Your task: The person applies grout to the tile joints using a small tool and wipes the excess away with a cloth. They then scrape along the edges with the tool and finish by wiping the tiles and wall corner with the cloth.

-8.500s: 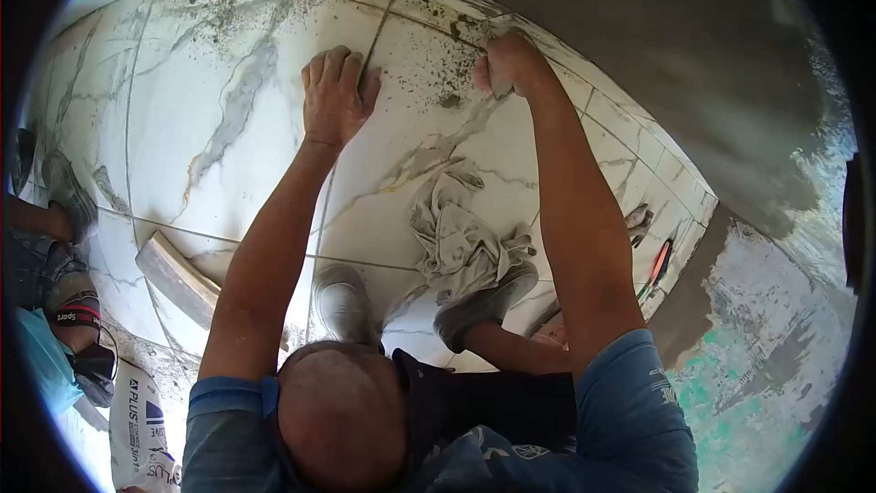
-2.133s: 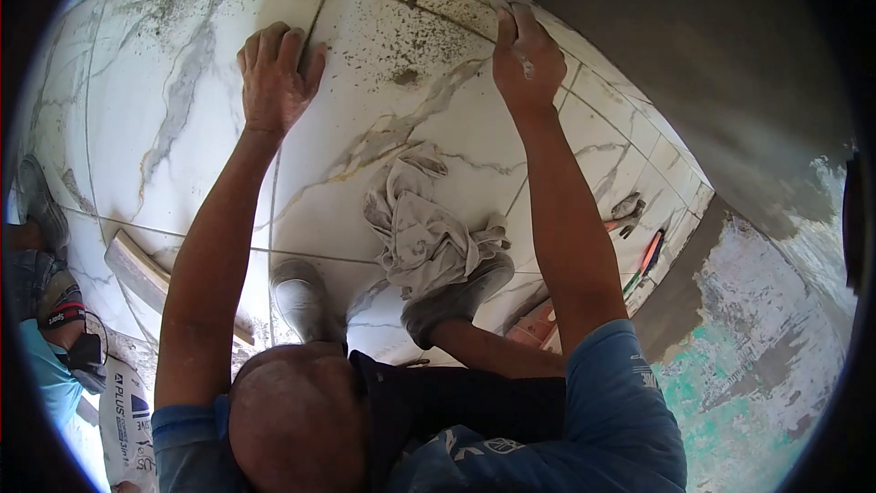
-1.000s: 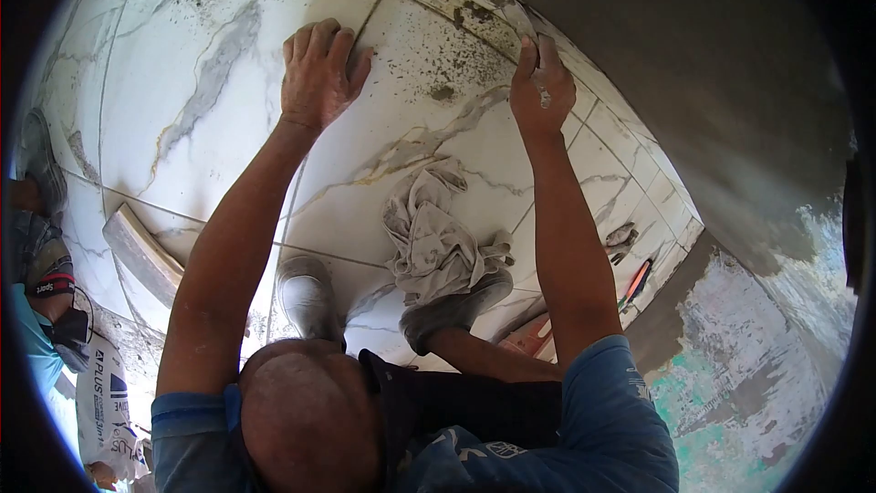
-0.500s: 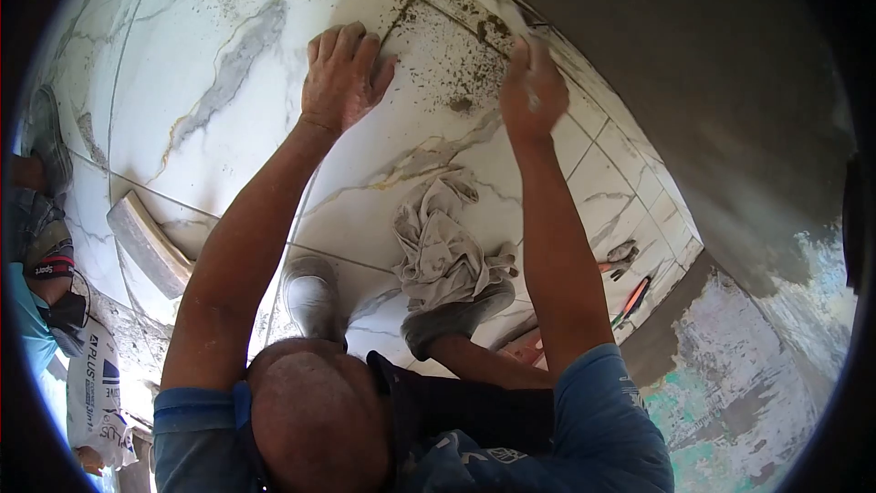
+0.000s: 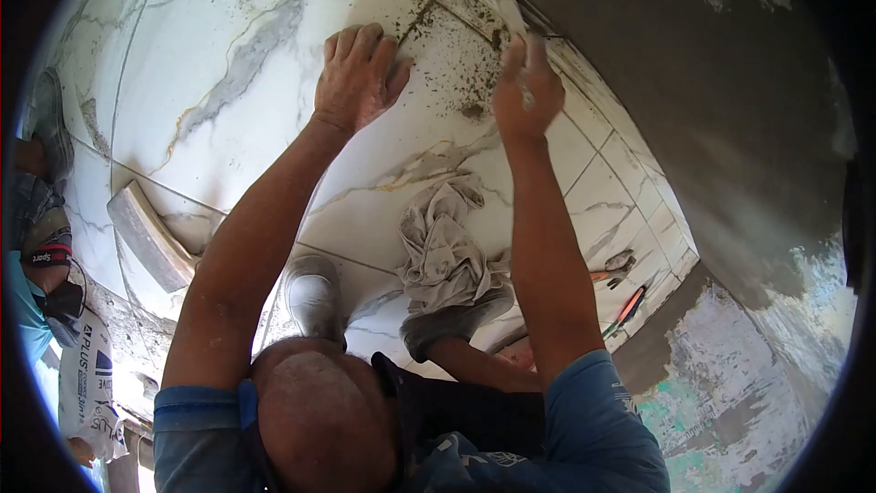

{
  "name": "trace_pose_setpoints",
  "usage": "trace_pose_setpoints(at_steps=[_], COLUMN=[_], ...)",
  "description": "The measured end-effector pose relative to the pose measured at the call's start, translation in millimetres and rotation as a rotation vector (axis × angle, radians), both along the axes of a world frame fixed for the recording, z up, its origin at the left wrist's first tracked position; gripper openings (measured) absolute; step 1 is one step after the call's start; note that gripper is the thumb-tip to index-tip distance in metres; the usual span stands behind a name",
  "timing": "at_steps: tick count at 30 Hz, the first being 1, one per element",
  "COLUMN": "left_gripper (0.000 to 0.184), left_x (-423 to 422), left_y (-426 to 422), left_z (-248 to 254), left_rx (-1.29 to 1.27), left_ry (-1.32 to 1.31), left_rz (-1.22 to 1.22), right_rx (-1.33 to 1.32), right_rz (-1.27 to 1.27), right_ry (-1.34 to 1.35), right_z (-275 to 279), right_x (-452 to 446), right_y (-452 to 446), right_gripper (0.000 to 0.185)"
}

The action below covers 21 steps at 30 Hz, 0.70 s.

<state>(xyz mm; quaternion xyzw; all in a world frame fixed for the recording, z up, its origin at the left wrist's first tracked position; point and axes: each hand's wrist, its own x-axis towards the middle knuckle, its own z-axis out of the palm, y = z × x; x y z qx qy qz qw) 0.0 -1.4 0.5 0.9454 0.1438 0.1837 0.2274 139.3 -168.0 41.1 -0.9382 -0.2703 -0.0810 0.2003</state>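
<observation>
Clamping a thin pale scraper (image 5: 511,13) in the fingers of the right hand (image 5: 529,102), beside the grey wall (image 5: 666,73). Resting the left hand (image 5: 354,91) on the tiles (image 5: 274,119), with fingers loosely apart. Could skid or scratch if pressed over loose grit (image 5: 472,80).

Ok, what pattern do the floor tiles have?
The floor tiles are white with grey and tan marble veining, seen in the head view.

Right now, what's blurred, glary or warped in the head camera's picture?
Head view: the tile floor's seams bow; the right hand and the pale thing at its fingertips look slightly smeared; glare washes out the lower left, near the lettered bag.
</observation>
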Motion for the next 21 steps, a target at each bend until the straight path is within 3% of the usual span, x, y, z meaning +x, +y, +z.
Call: trace_pose_setpoints(at_steps=[5, 7, 13, 21], left_gripper=[0.03, 0.03, 0.03, 0.027], left_x=[0, -1, 0, -1], left_y=[1, 1, 2, 2], left_z=[2, 1, 2, 4], left_rx=[-0.024, -0.03, -0.038, -0.018], left_ry=[-0.001, -0.008, -0.013, 0.016], left_rz=[0.003, 0.005, 0.003, -0.002], right_rx=[-0.112, -0.218, -0.058, -0.096], right_rz=[0.04, 0.036, 0.038, 0.098], right_ry=[0.057, 0.31, 0.227, 0.058], right_z=[22, 28, 15, 16], right_x=[11, 15, 17, 12], right_y=[-30, -33, -48, -20], right_gripper=[0.02, 0.019, 0.017, 0.013])
